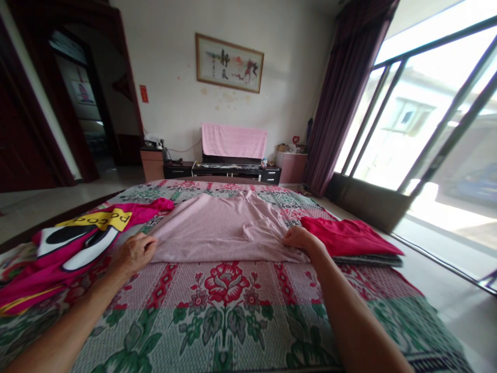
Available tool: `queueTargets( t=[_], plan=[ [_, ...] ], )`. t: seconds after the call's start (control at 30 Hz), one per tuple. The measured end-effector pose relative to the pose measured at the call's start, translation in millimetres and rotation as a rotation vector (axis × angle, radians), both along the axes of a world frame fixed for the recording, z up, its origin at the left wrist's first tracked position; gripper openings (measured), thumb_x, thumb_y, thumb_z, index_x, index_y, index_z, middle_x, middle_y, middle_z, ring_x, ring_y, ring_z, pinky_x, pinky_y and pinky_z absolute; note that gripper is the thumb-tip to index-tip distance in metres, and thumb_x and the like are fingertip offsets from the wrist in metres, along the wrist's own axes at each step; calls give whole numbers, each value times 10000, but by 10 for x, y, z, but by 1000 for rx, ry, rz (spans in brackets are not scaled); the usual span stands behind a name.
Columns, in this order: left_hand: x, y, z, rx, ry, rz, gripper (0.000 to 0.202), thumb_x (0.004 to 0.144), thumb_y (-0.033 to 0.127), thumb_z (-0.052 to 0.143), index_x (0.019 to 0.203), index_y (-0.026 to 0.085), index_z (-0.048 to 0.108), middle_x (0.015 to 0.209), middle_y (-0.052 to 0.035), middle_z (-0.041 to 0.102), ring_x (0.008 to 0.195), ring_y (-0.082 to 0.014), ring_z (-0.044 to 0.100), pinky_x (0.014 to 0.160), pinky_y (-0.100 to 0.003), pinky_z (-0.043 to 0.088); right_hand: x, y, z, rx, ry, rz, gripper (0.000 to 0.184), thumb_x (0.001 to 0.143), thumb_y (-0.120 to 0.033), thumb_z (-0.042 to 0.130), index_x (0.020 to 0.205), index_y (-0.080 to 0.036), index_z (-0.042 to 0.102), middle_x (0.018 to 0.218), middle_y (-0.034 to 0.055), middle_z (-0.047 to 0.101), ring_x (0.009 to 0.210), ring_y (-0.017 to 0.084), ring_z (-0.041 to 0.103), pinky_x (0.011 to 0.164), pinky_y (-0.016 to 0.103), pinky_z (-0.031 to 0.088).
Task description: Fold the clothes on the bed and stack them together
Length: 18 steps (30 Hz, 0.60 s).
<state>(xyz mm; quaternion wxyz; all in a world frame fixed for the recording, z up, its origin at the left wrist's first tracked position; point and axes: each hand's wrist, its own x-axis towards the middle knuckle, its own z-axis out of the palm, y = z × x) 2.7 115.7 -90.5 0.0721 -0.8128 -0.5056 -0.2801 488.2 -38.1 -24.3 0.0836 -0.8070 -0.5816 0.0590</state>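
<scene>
A pale pink shirt (217, 223) lies spread on a flowered cloth (229, 316), its near edge straight and a chest pocket showing toward the right. My left hand (135, 252) is closed on the shirt's near left corner. On the other side, my right hand (301, 238) pinches the fabric near its right edge. Left of the shirt lies a crumpled magenta garment (89, 238) with yellow and white print. To the right of my right hand sits a folded red garment (349, 237) on top of a dark folded one (368, 260).
Beyond the covered surface stands a low black cabinet (178, 171) below a pink cloth (234, 140) draped over a screen-like shape. A framed picture (230, 63) hangs on the wall. Purple curtains (345, 93) and large glass doors are on the right; a dark doorway is on the left.
</scene>
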Motion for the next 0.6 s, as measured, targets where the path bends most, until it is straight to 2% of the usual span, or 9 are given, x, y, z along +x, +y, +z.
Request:
queueTargets(
  t=[0.07,0.13,0.23,0.33,0.47,0.6],
  plan=[
    [-6,10,-11,11,6,-3,332,778,361,421,802,186,702,813,-86,680,819,-203,630,813,-291,470,-63,32,62,50,-26,-63,182,703,-169,590,777,-144,755,729,84,717,686,179,652,582,224,437],
    [-17,28,-34,31,11,-13,351,784,368,407,795,186,706,808,-87,676,809,-201,631,805,-290,471,-173,127,104,181,-55,-81,258,759,-162,538,901,-151,753,837,95,731,776,190,660,662,237,446],
    [-37,64,-77,56,13,-22,374,789,386,390,780,190,708,809,-89,680,793,-205,633,782,-295,475,-375,367,100,334,-37,68,313,804,-132,495,994,-180,739,936,72,733,860,175,651,760,228,439],
    [-50,89,-109,70,-1,-30,372,783,390,397,785,192,711,814,-87,687,787,-206,636,770,-297,478,-524,627,24,333,3,173,312,819,-124,501,1011,-190,738,941,65,735,858,171,650,775,229,441],
    [-46,87,-118,97,-28,-42,347,776,373,408,780,194,706,822,-85,689,785,-209,636,771,-304,481,-545,847,-114,287,18,62,309,820,-105,503,1004,-181,740,957,67,736,894,183,653,790,237,453],
    [-37,78,-115,112,-35,-54,335,786,377,419,753,191,695,790,-80,673,770,-199,629,781,-298,480,-470,912,-210,262,34,21,304,825,-122,507,1011,-185,739,1004,52,734,930,170,653,815,213,451]
  ],
)
